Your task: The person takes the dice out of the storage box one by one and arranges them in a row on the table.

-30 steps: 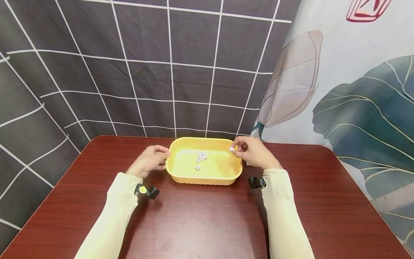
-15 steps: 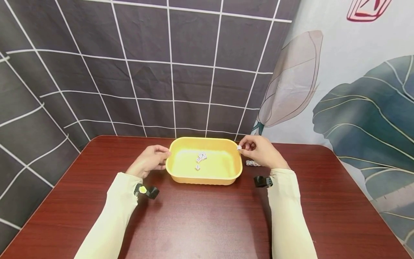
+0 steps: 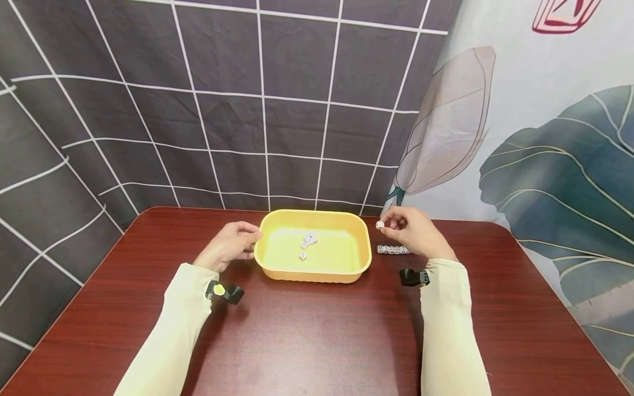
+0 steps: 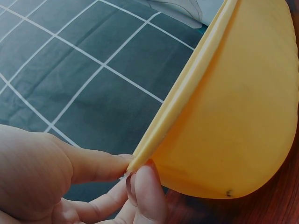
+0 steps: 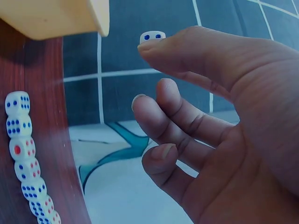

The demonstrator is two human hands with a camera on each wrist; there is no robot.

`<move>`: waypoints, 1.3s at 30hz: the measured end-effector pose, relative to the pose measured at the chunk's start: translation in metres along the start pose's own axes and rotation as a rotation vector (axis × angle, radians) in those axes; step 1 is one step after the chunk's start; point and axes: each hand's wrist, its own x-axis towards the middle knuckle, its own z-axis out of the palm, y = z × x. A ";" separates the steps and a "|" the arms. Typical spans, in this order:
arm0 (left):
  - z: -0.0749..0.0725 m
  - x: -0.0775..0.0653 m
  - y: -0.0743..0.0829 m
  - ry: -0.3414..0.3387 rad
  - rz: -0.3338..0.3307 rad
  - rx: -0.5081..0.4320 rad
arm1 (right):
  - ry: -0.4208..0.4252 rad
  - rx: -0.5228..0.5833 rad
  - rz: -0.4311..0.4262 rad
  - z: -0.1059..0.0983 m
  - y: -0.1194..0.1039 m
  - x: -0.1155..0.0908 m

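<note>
A yellow plastic basin (image 3: 312, 278) stands on the table with several white dice (image 3: 310, 240) grouped inside and one die (image 3: 303, 256) apart from them. My left hand (image 3: 229, 243) pinches the basin's left rim between thumb and fingers, as the left wrist view shows up close. Just beyond the basin's right end, my right hand (image 3: 413, 230) pinches a single white die (image 5: 152, 37) with blue pips at its fingertips, above the table. Below that hand lies a straight row of dice (image 5: 22, 147), touching end to end; in the head view the hand hides its right end.
The dark red wooden table (image 3: 307, 335) ends at a back edge close behind the basin. A dark gridded cloth (image 3: 292, 126) hangs behind it, and a leaf-patterned cloth (image 3: 559, 165) hangs at the right. Cameras are strapped to both wrists.
My right hand has moved rightward from over the basin's right side to outside it, still pinching the die. More of the dice row now shows. The left hand and basin stay put.
</note>
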 end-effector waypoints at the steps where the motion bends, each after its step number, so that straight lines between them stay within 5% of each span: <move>1: 0.000 0.000 0.000 0.000 0.000 0.000 | 0.001 0.004 0.003 -0.001 0.002 -0.001; 39: 0.000 0.002 -0.001 0.001 -0.003 0.012 | 0.075 -0.071 0.221 -0.027 0.057 -0.038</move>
